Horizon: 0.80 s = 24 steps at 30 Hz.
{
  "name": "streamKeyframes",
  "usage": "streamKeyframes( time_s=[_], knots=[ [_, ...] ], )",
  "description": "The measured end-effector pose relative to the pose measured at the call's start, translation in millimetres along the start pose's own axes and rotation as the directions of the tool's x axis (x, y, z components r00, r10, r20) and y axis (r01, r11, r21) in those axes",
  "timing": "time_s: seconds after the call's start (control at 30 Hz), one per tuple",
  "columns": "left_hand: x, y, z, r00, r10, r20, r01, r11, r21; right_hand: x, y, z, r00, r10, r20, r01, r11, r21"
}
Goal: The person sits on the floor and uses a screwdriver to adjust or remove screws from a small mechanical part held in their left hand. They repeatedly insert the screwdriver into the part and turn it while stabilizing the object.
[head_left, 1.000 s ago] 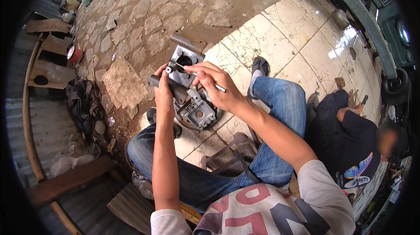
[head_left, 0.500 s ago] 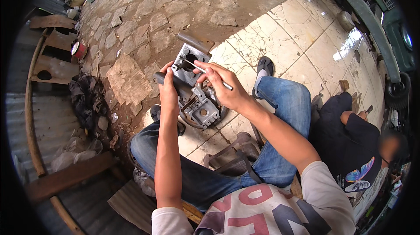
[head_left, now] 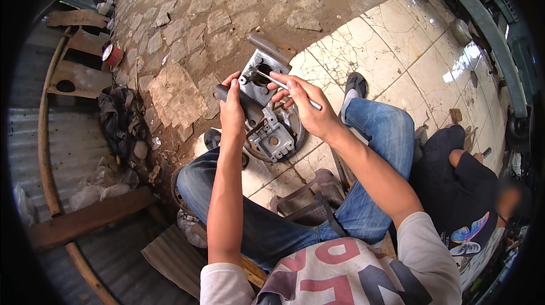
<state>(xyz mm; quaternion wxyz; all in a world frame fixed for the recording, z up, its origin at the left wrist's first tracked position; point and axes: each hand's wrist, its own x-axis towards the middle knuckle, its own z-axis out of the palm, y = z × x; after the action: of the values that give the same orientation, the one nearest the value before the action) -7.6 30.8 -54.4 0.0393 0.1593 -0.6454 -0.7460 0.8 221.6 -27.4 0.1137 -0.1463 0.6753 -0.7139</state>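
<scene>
My left hand grips a dark metal cylinder on a grey bracket assembly, whose plate has a large round hole and bolts. My right hand holds a thin steel rod tool, its far end at the plate beside the hole. Just below my hands, between my legs, is a cast metal housing with a small central opening; what supports it is hidden.
Cobblestones meet cracked white tiles. Left are corrugated sheets, a wooden plank, dark cloth and a red can. At right a person in black sits near a metal beam; a dark frame lies between my legs.
The whole scene has shifted rightward in view, together with my hands and the metal parts. My grips look the same, with the rod still at the plate.
</scene>
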Motion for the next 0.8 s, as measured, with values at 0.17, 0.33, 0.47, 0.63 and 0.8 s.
streamKeyframes(
  time_s=[0.17, 0.33, 0.47, 0.63, 0.8],
  knots=[
    [0.6, 1.7, -1.2, 1.000, -0.025, 0.000, 0.025, 1.000, -0.010, -2.5, -6.9, -0.3, 1.000, -0.006, 0.006, 0.006, 1.000, -0.004],
    [0.6, 2.0, -0.5, 0.999, -0.031, 0.009, 0.030, 0.999, 0.018, -3.3, -9.0, -0.8, 0.997, -0.064, -0.040, 0.066, 0.997, 0.048],
    [-0.3, 2.7, 0.6, 0.999, -0.029, 0.015, 0.028, 0.999, 0.033, -1.6, -8.3, -5.2, 0.998, -0.039, -0.053, 0.042, 0.997, 0.062],
    [1.9, -1.6, -0.2, 1.000, 0.002, 0.009, -0.002, 1.000, 0.020, 2.2, -5.5, -10.4, 0.998, 0.022, -0.063, -0.020, 0.999, 0.034],
    [4.2, -4.8, -3.2, 0.999, 0.031, 0.008, -0.031, 1.000, -0.003, -1.6, -11.7, -8.4, 0.999, 0.008, -0.049, -0.004, 0.996, 0.092]
  ],
)
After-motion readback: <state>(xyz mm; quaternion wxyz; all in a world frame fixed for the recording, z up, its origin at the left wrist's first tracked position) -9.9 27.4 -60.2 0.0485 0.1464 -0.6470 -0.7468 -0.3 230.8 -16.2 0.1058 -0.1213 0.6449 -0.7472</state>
